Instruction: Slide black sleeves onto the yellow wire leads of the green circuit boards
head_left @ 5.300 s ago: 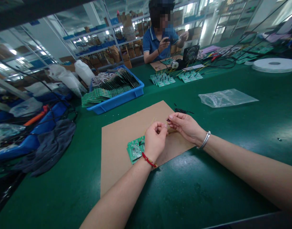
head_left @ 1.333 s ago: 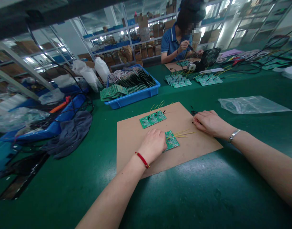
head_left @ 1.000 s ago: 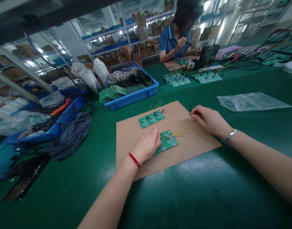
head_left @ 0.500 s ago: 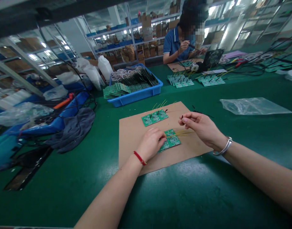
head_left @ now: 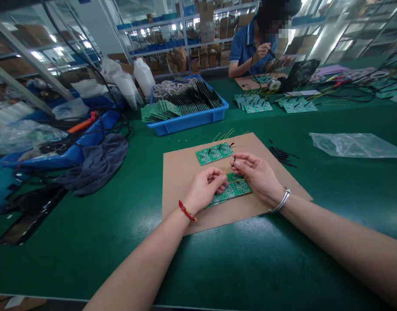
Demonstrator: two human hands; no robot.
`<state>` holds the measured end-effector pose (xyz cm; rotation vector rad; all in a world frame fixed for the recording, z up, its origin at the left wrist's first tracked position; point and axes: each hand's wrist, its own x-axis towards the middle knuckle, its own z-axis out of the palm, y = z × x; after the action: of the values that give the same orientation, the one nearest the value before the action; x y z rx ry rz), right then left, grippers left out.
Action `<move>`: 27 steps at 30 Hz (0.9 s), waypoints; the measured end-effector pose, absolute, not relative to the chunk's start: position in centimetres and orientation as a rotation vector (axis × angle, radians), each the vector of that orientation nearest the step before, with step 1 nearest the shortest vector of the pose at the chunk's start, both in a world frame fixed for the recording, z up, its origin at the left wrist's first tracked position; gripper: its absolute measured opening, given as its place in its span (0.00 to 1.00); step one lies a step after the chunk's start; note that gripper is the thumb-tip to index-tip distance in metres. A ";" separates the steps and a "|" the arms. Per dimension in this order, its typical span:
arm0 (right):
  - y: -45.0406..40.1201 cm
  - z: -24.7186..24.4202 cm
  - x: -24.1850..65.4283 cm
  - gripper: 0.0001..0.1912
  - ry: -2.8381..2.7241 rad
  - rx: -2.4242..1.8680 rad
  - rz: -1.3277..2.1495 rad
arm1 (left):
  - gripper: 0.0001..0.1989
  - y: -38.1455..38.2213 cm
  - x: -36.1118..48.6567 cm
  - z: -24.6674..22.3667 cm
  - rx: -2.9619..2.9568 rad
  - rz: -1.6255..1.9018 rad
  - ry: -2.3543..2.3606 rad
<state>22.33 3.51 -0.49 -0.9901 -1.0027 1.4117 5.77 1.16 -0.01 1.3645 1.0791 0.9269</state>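
My left hand (head_left: 205, 189) is closed in a pinch on a thin yellow wire (head_left: 227, 169) over the near green circuit board (head_left: 240, 186). Between the thumb and fingers of my right hand (head_left: 259, 178) is a short black tube (head_left: 234, 160), held upright close to the wire. My hands partly cover the near board, where more yellow wires lie. Just behind, another circuit board (head_left: 214, 153) carries several black tubes and yellow wires. Both boards rest on a cardboard sheet (head_left: 177, 181). A loose pile of black tubes (head_left: 282, 156) lies by the sheet's right edge.
A blue tray (head_left: 188, 123) full of circuit boards stands behind the sheet. To the right lies a clear plastic bag (head_left: 354, 145). At left are a dark cloth (head_left: 99, 164) and a blue bin (head_left: 65, 147). Across the table a co-worker (head_left: 242, 52) sits near more boards (head_left: 253, 103).
My right hand has moved left with the black tube, close to my left hand. My left hand has lifted its fingers slightly, raising a yellow wire. The view has shifted a little.
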 end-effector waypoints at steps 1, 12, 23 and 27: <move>3.5 -0.5 22.4 0.18 -0.999 -0.989 1.409 | 0.08 1.1 5.8 0.1 1.375 0.923 1.107; 3.4 0.1 22.8 0.15 -0.998 -0.953 1.424 | 0.11 0.9 6.1 0.3 1.493 0.928 1.195; 3.2 0.2 22.7 0.15 -0.994 -0.957 1.430 | 0.11 0.7 6.1 0.4 1.490 0.921 1.192; 3.3 0.0 22.8 0.16 -1.009 -0.973 1.451 | 0.10 0.8 6.1 0.2 1.495 0.938 1.176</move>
<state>22.79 3.25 -0.02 -0.9735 -1.0095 1.4509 6.12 0.76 0.25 1.4948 1.1757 0.9377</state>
